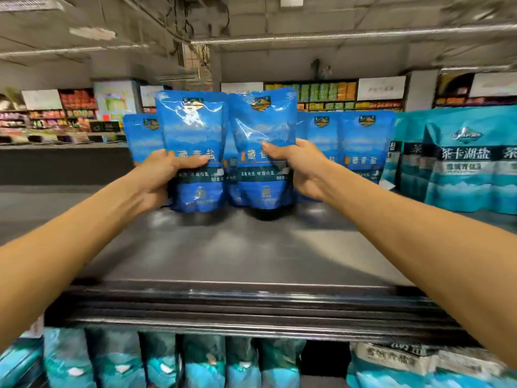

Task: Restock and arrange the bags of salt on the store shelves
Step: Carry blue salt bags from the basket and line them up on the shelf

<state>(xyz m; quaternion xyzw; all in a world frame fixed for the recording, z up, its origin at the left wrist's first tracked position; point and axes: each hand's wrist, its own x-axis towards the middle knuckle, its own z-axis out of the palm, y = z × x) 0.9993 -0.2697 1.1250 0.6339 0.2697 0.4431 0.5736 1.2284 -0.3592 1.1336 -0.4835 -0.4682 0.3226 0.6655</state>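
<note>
Your left hand (159,175) grips the left blue salt bag (193,152) at its left edge, thumb across the front. Your right hand (299,166) grips the right blue salt bag (263,147) at its right edge, thumb on the front too. Both bags stand upright, side by side and touching, on the dark top shelf (237,247), well back from its front lip. More blue bags (361,147) stand just behind them. Teal salt bags (464,166) stand to the right; more teal bags (201,362) fill the shelf below.

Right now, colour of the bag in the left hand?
Bright blue bag, dark band across; head view.
</note>
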